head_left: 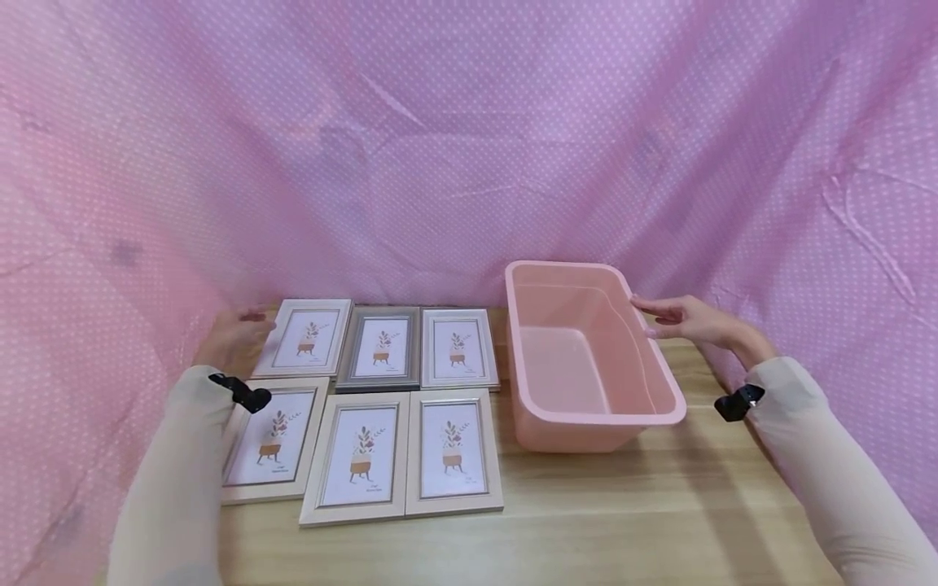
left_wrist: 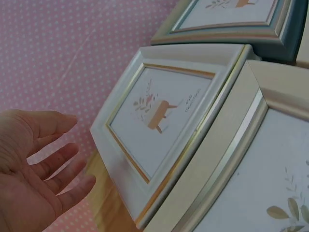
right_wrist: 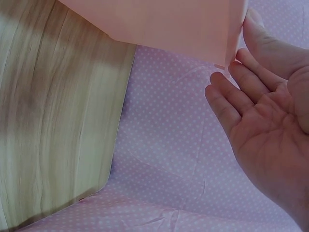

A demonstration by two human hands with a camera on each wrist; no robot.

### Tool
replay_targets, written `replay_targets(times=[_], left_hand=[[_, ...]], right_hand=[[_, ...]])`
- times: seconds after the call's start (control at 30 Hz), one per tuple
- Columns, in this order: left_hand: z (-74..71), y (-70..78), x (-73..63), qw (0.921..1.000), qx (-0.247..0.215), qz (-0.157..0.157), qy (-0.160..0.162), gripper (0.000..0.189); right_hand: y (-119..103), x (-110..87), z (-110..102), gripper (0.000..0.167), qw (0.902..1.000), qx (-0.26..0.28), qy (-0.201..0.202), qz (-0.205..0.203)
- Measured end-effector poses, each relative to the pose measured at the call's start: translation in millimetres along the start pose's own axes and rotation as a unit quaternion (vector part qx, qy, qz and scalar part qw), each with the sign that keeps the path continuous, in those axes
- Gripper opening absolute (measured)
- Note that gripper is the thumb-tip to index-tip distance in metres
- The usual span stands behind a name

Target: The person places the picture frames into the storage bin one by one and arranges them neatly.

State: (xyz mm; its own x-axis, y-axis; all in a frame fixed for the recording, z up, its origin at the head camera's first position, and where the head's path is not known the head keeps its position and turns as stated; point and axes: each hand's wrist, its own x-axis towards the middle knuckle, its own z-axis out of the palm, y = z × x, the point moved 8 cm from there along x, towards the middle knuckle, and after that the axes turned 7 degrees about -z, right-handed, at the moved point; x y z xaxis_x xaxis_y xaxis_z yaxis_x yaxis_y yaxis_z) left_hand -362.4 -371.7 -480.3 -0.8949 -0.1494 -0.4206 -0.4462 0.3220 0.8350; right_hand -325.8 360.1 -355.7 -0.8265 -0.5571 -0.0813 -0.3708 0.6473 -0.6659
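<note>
A pink plastic bin (head_left: pixel 597 417) stands on the wooden table, its open top facing up and nothing seen inside. My right hand (head_left: pixel 685 319) is at the bin's right side, thumb and fingertips against or very near the rim; in the right wrist view the fingers of this hand (right_wrist: pixel 270 108) look mostly straight. At the far left, my left hand (head_left: pixel 230 335) holds nothing. Its fingers (left_wrist: pixel 55 159) spread loosely beside a white picture frame (left_wrist: pixel 116 87), apart from it. Next to that frame lie a grey picture frame (head_left: pixel 348 358) and another white picture frame (head_left: pixel 489 346).
Nearer me lie three cream picture frames, left (head_left: pixel 318 407), middle (head_left: pixel 317 480) and right (head_left: pixel 494 480), all face up with a plant print. Pink dotted cloth (head_left: pixel 469 163) hangs behind and around the wooden table (head_left: pixel 586 521).
</note>
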Motion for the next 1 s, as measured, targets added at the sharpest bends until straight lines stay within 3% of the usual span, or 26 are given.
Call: replay_targets(times=[0.03,0.17,0.27,0.47,0.63,0.93,1.0], left_hand=[[1.2,-4.2,0.6,0.9998,-0.009,-0.015,-0.007,0.073],[0.2,-4.6,5.1,0.9974,0.071,0.011,-0.004,0.072],[-0.9,-5.7,11.6,0.9945,0.103,0.019,0.009,0.069],[6.6,-19.3,19.6,0.9988,0.024,-0.043,-0.008,0.068],[11.8,-29.2,19.2,0.9966,-0.024,-0.075,-0.025,0.068],[8.1,-42.2,24.0,0.9973,-0.009,-0.069,-0.026,0.068],[7.4,-43.0,24.8,0.997,-0.024,-0.069,-0.026,0.068]], right_hand=[[0.5,-0.5,-0.2,0.064,1.0,-0.003,0.001,-0.002],[2.1,-1.5,-1.2,0.064,1.0,-0.003,0.004,-0.003],[3.5,-3.0,-1.1,0.065,1.0,-0.001,0.004,0.004],[4.5,-4.1,-0.4,0.065,0.9998,-0.002,0.01,0.017],[4.8,-3.0,-0.1,0.065,0.9998,0.0,0.013,0.016],[7.8,-3.0,2.4,0.064,0.9999,-0.001,0.012,0.012],[8.6,-2.5,3.2,0.064,0.9999,0.0,0.014,0.01]])
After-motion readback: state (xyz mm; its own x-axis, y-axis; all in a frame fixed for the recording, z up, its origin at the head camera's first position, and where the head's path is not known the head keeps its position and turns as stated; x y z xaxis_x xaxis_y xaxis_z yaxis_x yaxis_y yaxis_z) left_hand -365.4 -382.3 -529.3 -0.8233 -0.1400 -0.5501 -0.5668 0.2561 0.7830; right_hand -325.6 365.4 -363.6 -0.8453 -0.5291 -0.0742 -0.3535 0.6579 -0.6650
